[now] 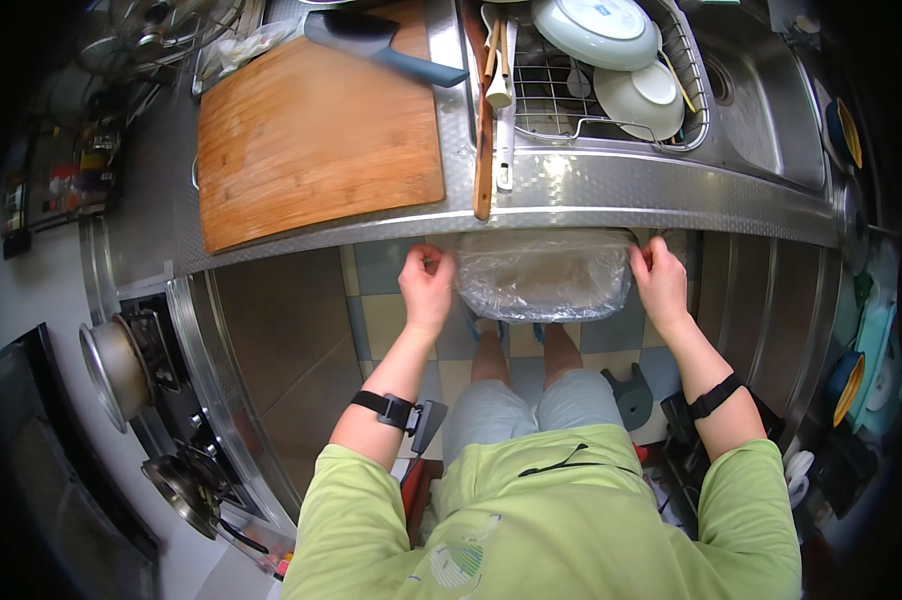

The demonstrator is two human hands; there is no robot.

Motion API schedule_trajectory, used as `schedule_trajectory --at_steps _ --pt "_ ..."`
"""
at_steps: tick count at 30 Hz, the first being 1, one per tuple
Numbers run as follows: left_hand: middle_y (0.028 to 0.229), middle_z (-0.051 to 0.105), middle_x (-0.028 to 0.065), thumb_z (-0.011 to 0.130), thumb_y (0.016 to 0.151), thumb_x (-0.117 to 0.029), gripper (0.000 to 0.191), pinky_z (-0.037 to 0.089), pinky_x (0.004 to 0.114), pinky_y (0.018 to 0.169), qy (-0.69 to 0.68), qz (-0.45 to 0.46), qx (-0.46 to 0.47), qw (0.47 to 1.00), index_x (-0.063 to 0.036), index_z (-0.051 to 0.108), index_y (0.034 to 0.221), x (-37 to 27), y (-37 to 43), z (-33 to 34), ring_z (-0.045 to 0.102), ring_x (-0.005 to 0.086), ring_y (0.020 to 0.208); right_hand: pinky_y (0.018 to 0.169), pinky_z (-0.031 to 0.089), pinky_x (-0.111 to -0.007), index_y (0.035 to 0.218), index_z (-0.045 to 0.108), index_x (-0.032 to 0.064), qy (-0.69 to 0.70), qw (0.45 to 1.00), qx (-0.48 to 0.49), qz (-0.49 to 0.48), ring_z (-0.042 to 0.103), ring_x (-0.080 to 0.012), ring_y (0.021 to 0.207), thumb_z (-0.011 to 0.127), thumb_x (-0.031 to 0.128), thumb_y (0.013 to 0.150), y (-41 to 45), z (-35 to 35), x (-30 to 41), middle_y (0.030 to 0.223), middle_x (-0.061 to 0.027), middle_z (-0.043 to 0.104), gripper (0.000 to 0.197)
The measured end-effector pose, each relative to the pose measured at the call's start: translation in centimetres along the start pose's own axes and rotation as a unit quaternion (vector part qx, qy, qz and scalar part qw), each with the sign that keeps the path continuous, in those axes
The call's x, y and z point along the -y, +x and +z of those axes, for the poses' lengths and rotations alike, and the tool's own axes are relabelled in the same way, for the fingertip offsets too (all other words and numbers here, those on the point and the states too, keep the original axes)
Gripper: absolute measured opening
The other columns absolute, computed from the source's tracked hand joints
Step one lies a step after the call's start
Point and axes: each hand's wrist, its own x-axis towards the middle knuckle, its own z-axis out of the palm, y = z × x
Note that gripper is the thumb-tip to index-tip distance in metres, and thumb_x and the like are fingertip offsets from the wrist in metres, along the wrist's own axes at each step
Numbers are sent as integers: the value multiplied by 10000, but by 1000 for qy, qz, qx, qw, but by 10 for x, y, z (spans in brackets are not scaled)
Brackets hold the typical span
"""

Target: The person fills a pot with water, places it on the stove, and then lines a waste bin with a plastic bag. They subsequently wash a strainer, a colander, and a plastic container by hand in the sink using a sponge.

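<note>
A clear, crinkled plastic bag (548,281) spreads between my hands just below the counter's front edge, above my feet. It looks wrapped over or lining a wide, shallow shape; what lies under the film cannot be made out. At its left upper corner, my left hand (427,285) pinches the film with curled fingers. My right hand (659,279) pinches the opposite corner between thumb and fingers. Both forearms reach forward, each with a black strap around it.
On the steel counter (608,184) lie a wooden cutting board (323,142), a cleaver (391,56) and a long wooden stick (483,150). A wire dish rack (544,97) holds bowls (638,97) beside the sink (766,112). A pot (120,371) and a pan (184,495) stand left.
</note>
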Motion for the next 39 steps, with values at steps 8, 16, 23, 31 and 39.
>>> schedule_trajectory --at_steps 8,16,23,31,39 --pt "813 569 24 622 841 -75 141 446 216 628 63 183 0 981 15 557 928 10 0 1 530 74 717 661 471 -387 831 502 67 -156 962 -60 -214 540 -288 746 626 122 808 3 1 -1 788 -105 530 138" --pt "901 586 45 600 867 -122 153 435 251 754 -160 24 -16 987 -2 568 956 7 7 25 541 107 818 740 481 -390 1080 516 25 -131 962 -50 -235 560 -315 850 594 59 815 1 11 -2 925 -140 569 279" --pt "1130 559 119 530 902 -116 339 458 326 869 -366 -141 148 908 15 462 1207 -4 30 15 552 197 1018 756 486 -393 1106 539 -1 -39 981 -70 -174 584 -358 886 538 -3 828 -2 20 3 969 -182 590 277" --pt "1028 609 170 501 899 -65 246 562 381 731 -243 -264 143 922 52 516 1115 4 56 32 642 241 857 790 484 -398 1156 527 -13 -68 978 -72 -185 577 -362 924 547 16 831 -18 23 1 1023 -195 583 327" --pt "1041 610 178 409 939 -205 306 489 427 884 -371 -325 96 864 36 557 1057 11 55 38 592 274 975 842 487 -385 1188 477 -18 -66 974 -72 -204 568 -370 1002 696 180 782 -31 22 -9 1185 -231 531 502"
